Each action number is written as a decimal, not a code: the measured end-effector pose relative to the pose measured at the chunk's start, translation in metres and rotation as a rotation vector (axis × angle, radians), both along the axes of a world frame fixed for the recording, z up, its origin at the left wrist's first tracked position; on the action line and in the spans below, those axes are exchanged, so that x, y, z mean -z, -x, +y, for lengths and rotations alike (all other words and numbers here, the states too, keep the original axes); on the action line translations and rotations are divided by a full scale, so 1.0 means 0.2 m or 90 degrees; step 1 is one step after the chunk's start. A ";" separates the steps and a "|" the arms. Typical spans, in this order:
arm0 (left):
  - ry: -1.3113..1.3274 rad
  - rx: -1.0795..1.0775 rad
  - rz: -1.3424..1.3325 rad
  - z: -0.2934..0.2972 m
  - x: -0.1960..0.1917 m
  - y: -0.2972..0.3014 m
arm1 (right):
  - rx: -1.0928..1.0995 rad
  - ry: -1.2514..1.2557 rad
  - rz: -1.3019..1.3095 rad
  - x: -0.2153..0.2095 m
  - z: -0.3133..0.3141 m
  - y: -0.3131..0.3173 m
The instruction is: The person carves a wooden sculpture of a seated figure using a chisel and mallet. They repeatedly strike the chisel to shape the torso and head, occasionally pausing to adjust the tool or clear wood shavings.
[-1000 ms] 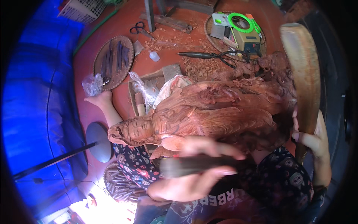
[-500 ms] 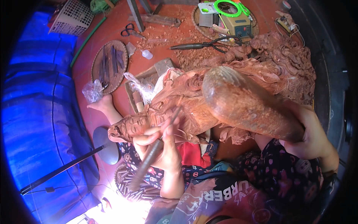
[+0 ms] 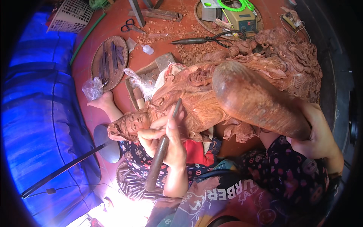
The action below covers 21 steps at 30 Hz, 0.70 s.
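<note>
A carved reddish wooden statue [image 3: 200, 113] lies across my lap, its carved head at the left and its deeply cut base at the right. My left hand [image 3: 174, 149] is closed around a chisel [image 3: 162, 151], whose thin blade points away from me at the statue's chest. Whether the tip touches the wood I cannot tell. In my right hand [image 3: 315, 130] is a thick wooden mallet [image 3: 257, 100], gripped by its narrower end. Its rounded head hangs over the statue's middle, to the right of the chisel and apart from it, hiding some carving.
A round basket [image 3: 126, 176] of many chisels sits by my left thigh. Farther off are a woven tray [image 3: 99, 62] with tools, scissors [image 3: 130, 25], a small white bottle [image 3: 148, 49], a corded rotary handpiece [image 3: 189, 40] and its control box [image 3: 242, 20]. Blue sheeting [image 3: 34, 94] borders the left.
The chisel's handle end has swung to the right, so the chisel stands in a different slant. The mallet has moved slightly right, away from the chisel. The view has shifted a little.
</note>
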<state>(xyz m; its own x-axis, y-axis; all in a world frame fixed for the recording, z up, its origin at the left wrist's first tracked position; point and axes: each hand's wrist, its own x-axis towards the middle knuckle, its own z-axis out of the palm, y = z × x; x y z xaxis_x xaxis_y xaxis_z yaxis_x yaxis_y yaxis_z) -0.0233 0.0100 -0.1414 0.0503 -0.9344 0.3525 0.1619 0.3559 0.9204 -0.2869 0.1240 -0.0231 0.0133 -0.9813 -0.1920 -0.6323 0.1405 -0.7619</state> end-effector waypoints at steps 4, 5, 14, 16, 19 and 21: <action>0.025 0.007 -0.041 0.00 -0.01 -0.01 | -0.036 0.027 0.054 0.01 0.01 0.01; 0.033 0.012 -0.044 0.00 -0.01 -0.01 | -0.029 0.023 0.049 0.02 0.02 0.00; 0.001 -0.035 -0.136 0.05 -0.07 0.03 | -0.170 0.053 0.078 -0.08 -0.01 -0.10; 0.020 -0.021 -0.197 0.02 -0.11 0.01 | -0.229 0.173 0.159 -0.14 -0.01 -0.15; 0.013 -0.034 -0.192 0.04 -0.11 -0.01 | -0.197 0.338 0.248 -0.18 0.05 -0.31; 0.000 -0.038 -0.177 0.05 -0.11 -0.02 | -0.166 0.413 0.325 -0.19 0.04 -0.38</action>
<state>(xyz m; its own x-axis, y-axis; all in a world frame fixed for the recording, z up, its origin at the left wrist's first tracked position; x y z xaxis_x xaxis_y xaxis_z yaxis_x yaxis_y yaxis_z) -0.0203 0.0191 -0.1186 0.0073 -0.9326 0.3607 -0.1175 0.3574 0.9265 -0.2100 0.1328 0.0141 0.3178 -0.8765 0.3616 -0.8708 -0.4207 -0.2546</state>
